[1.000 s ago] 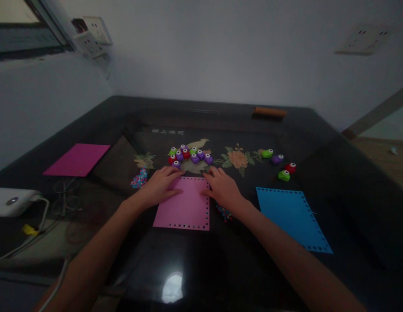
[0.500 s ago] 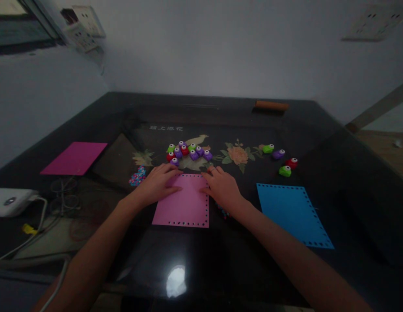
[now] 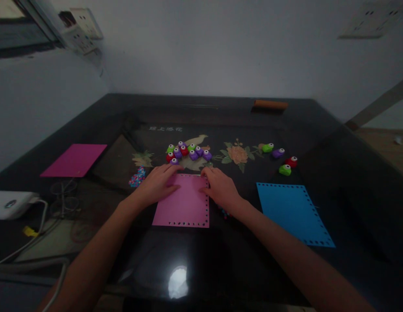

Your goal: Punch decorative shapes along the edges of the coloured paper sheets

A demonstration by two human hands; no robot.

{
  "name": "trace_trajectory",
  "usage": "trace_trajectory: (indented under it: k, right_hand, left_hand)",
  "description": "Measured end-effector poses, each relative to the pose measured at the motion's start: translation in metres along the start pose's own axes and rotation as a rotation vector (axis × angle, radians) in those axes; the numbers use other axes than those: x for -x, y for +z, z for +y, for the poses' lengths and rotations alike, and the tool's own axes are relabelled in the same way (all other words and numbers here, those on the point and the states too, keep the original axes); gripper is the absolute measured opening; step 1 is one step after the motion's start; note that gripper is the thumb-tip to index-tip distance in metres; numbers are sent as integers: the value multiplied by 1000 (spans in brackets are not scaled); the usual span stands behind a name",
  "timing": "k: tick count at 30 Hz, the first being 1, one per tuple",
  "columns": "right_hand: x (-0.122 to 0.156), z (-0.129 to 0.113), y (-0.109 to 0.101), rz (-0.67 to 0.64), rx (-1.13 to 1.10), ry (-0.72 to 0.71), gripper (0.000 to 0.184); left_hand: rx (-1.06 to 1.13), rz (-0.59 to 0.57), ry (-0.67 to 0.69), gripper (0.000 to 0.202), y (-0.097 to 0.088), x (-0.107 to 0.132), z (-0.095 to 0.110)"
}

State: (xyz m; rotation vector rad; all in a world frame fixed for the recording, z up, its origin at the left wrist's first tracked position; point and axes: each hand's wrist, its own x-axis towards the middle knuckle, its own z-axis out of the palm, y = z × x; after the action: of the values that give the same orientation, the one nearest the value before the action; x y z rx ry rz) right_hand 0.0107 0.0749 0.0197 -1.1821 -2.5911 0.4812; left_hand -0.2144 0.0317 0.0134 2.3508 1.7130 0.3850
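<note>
A pink sheet of paper (image 3: 183, 203) with punched holes along its top, right and bottom edges lies flat on the dark table. My left hand (image 3: 160, 182) grips its upper left part, fingers curved at the far edge and thumb on the sheet. At the upper right corner, my right hand (image 3: 219, 186) has the same hold, its thumb pointing inward. Tiny coloured beads (image 3: 138, 177) lie in a heap beside my left hand. More small beads (image 3: 224, 212) show from under my right wrist, partly hidden.
Several red, green and purple one-eyed clips (image 3: 184, 151) cluster beyond the pink sheet. More such clips (image 3: 285, 170) lie at the right, behind a hole-punched blue sheet (image 3: 292, 212). A magenta sheet (image 3: 76, 160), a white device (image 3: 12, 203) and its cable are at the left. A brown roll (image 3: 270, 104) lies far back.
Both hands stay at the top of the pink sheet. The right fingers have curled in slightly at its corner; otherwise only the camera view has shifted a little.
</note>
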Motion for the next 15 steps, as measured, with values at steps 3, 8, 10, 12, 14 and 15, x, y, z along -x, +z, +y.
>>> trace_trajectory:
  k: [3,8,10,12,14,15]
  right_hand:
    - [-2,1,3,-9,-89,52,32]
    - [-8,8,5,-2,-345,160,28]
    - [-11,13,5,16,-515,180,23]
    - [-13,17,5,19,-695,187,18]
    - [-16,20,7,9,-835,201,16]
    - [-16,20,7,3,-885,211,16]
  left_hand:
    - [112,14,-70,41,-2,-1,-1]
    - [351,105,-201,35,-8,-1,-5]
    - [430,136,-262,35,-12,0,-5]
    - [501,146,-320,36,-15,0,-3]
    - [576,156,-364,38,-16,0,-1]
    - [619,162,-385,39,-17,0,0]
